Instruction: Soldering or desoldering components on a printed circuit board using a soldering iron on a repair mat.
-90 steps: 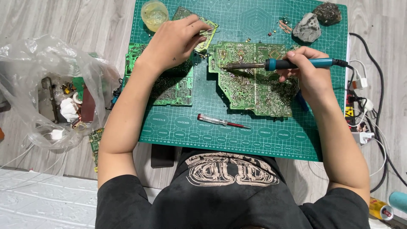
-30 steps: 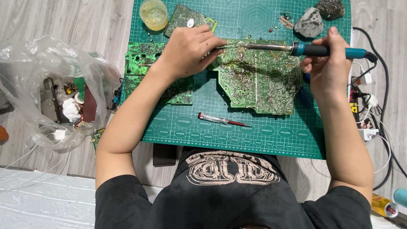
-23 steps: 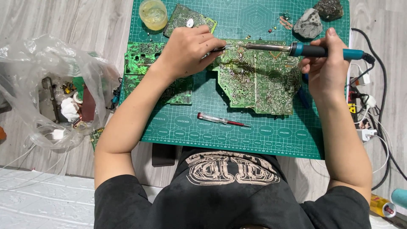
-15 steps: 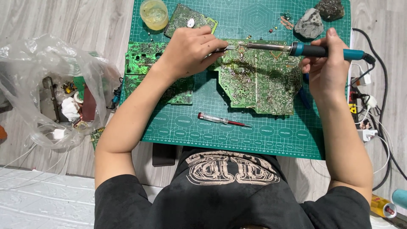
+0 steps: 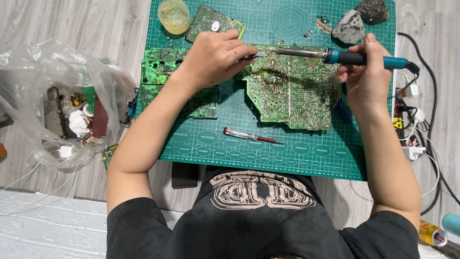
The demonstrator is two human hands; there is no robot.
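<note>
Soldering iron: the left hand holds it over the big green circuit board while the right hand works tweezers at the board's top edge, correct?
Hands are swapped. In the head view the right hand holds the soldering iron over the circuit board, while the left hand works the tweezers at its top edge.

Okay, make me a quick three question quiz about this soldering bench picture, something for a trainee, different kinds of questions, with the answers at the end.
1. True or false: the right hand holds the soldering iron by its blue grip.
2. Which thing lies loose on the green cutting mat, nearer the person than the large circuit board? A) a screwdriver B) a hammer C) a ruler
3. Fill in: the left hand holds a thin metal tool, likely tweezers, close to the iron's ____.

Key
1. True.
2. A, the red-handled screwdriver.
3. Tip; both meet at the board's far edge.
</note>
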